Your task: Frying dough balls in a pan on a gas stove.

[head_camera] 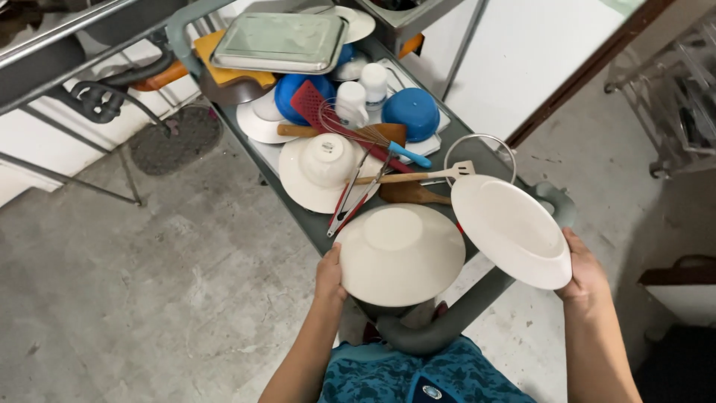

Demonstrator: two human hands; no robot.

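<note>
My left hand (329, 275) grips the left rim of an upside-down cream plate (400, 254) at the near end of a grey cart (440, 321). My right hand (581, 270) holds a second cream plate (510, 228) by its lower right rim, tilted face up just above the cart's right edge. Beyond them lie an overturned white bowl on a plate (325, 160), red-handled tongs (350, 200), a wooden slotted spatula (415, 176) and a whisk with a blue handle (373, 137).
Farther up the cart sit a blue bowl (412, 112), a red spatula (312, 104), white lidded containers (352, 101), a metal tray (280, 42) and an orange cutting board (224, 73). A round floor drain (176, 139) lies left on the concrete floor. A wire rack (682, 97) stands at right.
</note>
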